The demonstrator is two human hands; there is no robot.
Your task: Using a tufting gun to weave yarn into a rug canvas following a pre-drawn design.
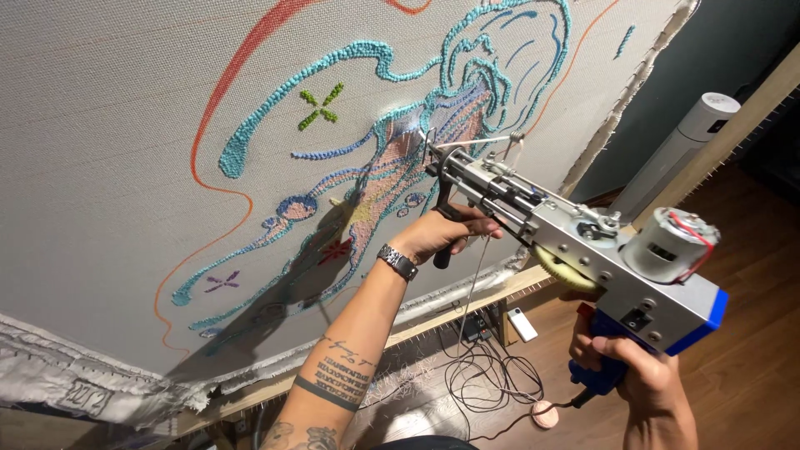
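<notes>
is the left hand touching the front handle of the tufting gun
Touching. The head view shows the left hand with its fingers wrapped around the black front handle of the tufting gun.

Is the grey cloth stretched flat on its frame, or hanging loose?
Stretched flat. The grey cloth lies smooth and unwrinkled across the wooden frame, with only its frayed edge loose along the bottom.

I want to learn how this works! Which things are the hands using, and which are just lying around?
In use: tufting gun, left hand on its front handle, right hand on its blue grip, stretched cloth, yarn.
Lying about: white tower fan, small white box, cables.
</notes>
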